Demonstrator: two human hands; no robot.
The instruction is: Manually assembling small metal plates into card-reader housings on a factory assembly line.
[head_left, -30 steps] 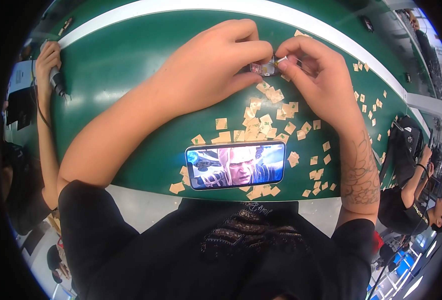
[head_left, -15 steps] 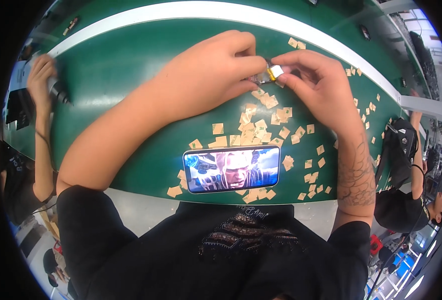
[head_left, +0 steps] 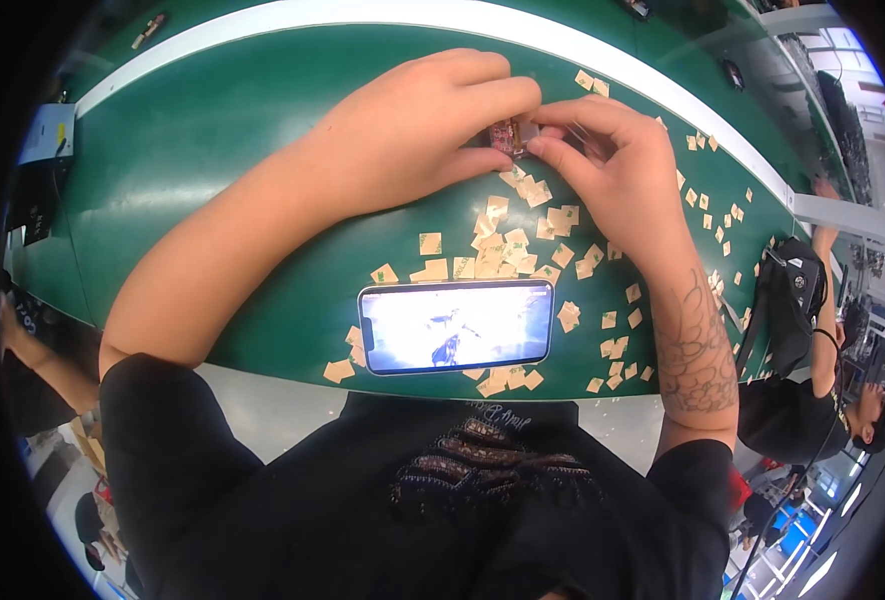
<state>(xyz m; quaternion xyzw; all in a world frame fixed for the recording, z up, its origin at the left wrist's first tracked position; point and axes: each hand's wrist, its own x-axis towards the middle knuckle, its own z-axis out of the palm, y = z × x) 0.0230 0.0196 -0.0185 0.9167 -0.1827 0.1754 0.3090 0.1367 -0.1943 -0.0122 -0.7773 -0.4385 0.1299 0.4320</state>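
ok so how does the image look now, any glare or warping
Head view: the fisheye bends the white strip into an arc; head view: pale sheen on the green table, left side; head view: phone screen looks partly washed out; head view: the small part between left hand and right hand is too small for clear detail.

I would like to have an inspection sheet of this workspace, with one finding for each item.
Surface: green table, shiny.
Work piece: small reddish part, partly hidden.
Clutter: beige squares scattered; lit phone lying among them.
Hands: left hand grips the part; right hand is at its right end, grip unclear.
Cables: dark cable by a co-worker at right.
Surroundings: black bag at the table's right; another person's arm at left.
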